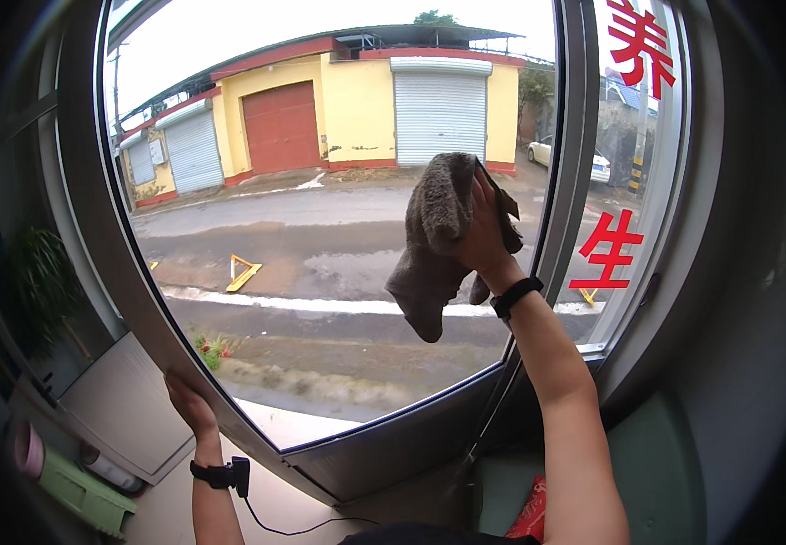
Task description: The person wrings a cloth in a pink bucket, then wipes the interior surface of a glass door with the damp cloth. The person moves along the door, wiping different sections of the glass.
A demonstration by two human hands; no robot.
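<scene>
My right hand [485,235] grips a bunched grey-brown cloth [434,218] against the right part of a large glass door pane [338,347]. Folds of the cloth hang below the palm, and my fingertips are partly covered by it. Lower down on the left, my left hand [190,407] rests at the edge of the metal door frame [229,415], its fingers partly hidden behind that edge. A black band with a small box [240,475] sits on my left wrist, and a cable runs from it. Around my right wrist is another black band [517,297].
Beside the door is a narrow window with red characters [608,252]. A green chair or sofa [659,470] with a red cushion [529,511] stands at lower right. At lower left are a green plastic stool [79,487] and a pink container [28,449]. Outside lies a street [263,231].
</scene>
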